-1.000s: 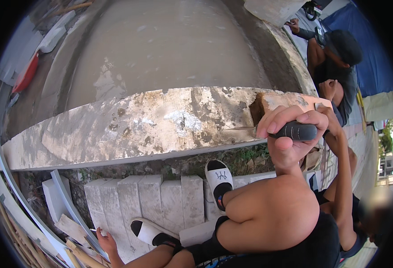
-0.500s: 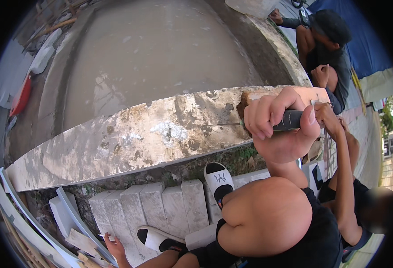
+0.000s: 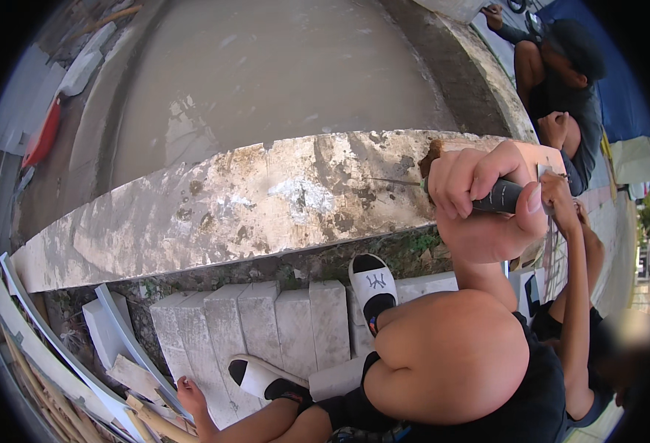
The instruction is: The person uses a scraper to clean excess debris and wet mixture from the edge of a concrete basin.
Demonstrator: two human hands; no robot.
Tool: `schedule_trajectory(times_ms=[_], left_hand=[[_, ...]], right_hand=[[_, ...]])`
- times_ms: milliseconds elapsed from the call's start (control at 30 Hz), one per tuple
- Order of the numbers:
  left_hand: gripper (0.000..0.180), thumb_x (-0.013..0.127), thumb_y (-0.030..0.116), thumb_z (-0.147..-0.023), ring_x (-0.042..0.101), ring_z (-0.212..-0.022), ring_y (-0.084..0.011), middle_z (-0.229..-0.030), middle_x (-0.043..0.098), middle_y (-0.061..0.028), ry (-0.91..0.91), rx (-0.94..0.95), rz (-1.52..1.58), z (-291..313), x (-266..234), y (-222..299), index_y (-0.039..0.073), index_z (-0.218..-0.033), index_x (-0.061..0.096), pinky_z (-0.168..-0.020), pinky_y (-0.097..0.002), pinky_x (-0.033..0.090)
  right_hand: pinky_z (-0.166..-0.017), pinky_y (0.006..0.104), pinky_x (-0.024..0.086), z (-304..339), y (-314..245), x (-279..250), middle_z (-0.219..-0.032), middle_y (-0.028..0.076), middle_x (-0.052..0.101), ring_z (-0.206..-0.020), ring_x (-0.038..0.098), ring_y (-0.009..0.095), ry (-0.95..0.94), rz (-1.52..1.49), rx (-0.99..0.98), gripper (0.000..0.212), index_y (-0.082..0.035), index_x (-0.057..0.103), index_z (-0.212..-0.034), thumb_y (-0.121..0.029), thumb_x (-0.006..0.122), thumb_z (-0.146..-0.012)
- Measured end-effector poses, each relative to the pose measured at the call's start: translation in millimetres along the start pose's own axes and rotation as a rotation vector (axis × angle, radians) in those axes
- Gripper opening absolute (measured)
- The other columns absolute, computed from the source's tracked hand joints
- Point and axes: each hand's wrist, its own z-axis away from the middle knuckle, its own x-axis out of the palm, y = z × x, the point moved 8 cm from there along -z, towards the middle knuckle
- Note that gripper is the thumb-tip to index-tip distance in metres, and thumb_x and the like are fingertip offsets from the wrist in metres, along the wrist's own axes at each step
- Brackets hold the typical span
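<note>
My right hand [image 3: 487, 199] is closed round the dark handle [image 3: 498, 198] of a screwdriver-like tool. Its thin shaft [image 3: 395, 181] points left over the stained top of a low concrete wall [image 3: 229, 199]; whether the tip touches cannot be told. Behind my fingers, an orange-brown board [image 3: 535, 153] lies on the wall's right end. My left hand [image 3: 192, 396] is low at the left beside pale blocks, fingers pinched together; what they hold is too small to make out. Just right of my right hand is a co-worker's hand [image 3: 559, 193], near a small metal piece.
Grey murky water [image 3: 280, 81] fills the basin beyond the wall. Rows of pale concrete blocks [image 3: 258, 325] lie under my slippers [image 3: 373, 280]. Metal strips [image 3: 129, 347] and wood scraps edge the left. Another person [image 3: 561, 88] crouches at the far right; a red container [image 3: 42, 133] sits far left.
The view has shifted, so the wall and my right hand appear farther right. More of the tool's shaft shows. A thin white stick at my left fingers no longer shows clearly.
</note>
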Motion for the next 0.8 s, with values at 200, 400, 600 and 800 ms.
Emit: schedule_trajectory(times_ms=[200, 400, 600, 800], left_hand=[[0.024, 0.056, 0.013, -0.091, 0.070, -0.077, -0.0319, -0.087, 0.071, -0.0181, 0.239, -0.172, 0.002, 22.4, -20.3, -79.1, -0.001, -0.107, 0.066, -0.071, -0.0452, 0.053], [0.024, 0.061, 0.014, -0.090, 0.070, -0.078, -0.0314, -0.086, 0.072, -0.0160, 0.235, -0.403, -0.010, 140.3, -48.3, -137.4, 0.002, -0.109, 0.069, -0.073, -0.0412, 0.055], [0.024, 0.060, 0.015, -0.090, 0.070, -0.079, -0.0314, -0.088, 0.072, -0.0152, 0.170, -0.452, -0.033, 228.9, -65.3, -127.7, 0.003, -0.109, 0.069, -0.074, -0.0422, 0.055], [0.023, 0.060, 0.016, -0.091, 0.070, -0.081, -0.0315, -0.089, 0.073, -0.0144, 0.149, -0.355, -0.081, 175.8, -53.2, -110.3, 0.004, -0.108, 0.070, -0.075, -0.0432, 0.055]], right_hand=[[-0.051, 0.0314, 0.031, 0.2, 0.9, 6.0, -0.060, 0.007, 0.045, -0.053, 0.036, 0.015, -0.035, 0.062, -0.064, 0.049, -0.006, 0.043, -0.083, -0.051, 0.040, -0.100], [-0.052, 0.0289, 0.032, 6.1, 3.2, 4.8, -0.061, 0.005, 0.043, -0.053, 0.037, 0.015, -0.056, 0.038, -0.104, 0.043, -0.007, 0.045, -0.084, -0.047, 0.042, -0.099], [-0.052, 0.0287, 0.031, 11.5, -0.3, 13.6, -0.060, 0.005, 0.043, -0.053, 0.037, 0.014, -0.148, 0.098, -0.155, 0.041, -0.007, 0.045, -0.083, -0.046, 0.044, -0.097], [-0.053, 0.0307, 0.031, 9.9, 7.0, 9.2, -0.059, 0.005, 0.043, -0.052, 0.037, 0.015, -0.114, 0.045, -0.126, 0.041, -0.007, 0.045, -0.082, -0.045, 0.042, -0.098]])
